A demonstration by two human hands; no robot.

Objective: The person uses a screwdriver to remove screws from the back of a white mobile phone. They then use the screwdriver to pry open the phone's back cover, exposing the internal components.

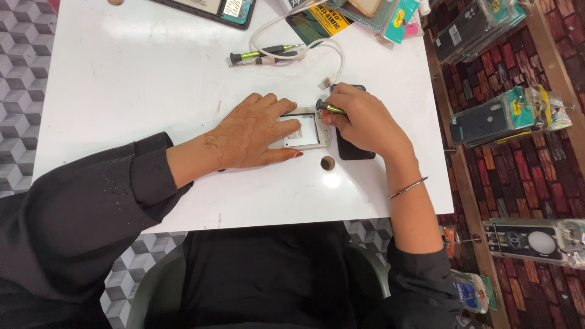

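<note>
An opened small phone [308, 129] with a pale frame lies on the white table [152, 79]. My left hand [250, 133] rests flat on it, fingers spread, pressing it down. My right hand [361, 120] grips a small green-handled screwdriver [329, 108], its tip pointing down at the phone's right edge. Under my right hand lies a black phone back cover [353, 151].
A small brown round cap [328, 162] sits near the table's front. Two more screwdrivers [262, 56] and a white cable [304, 52] lie farther back. Packets and another opened device [219, 9] line the far edge. Packaged phone cases [506, 116] hang at the right.
</note>
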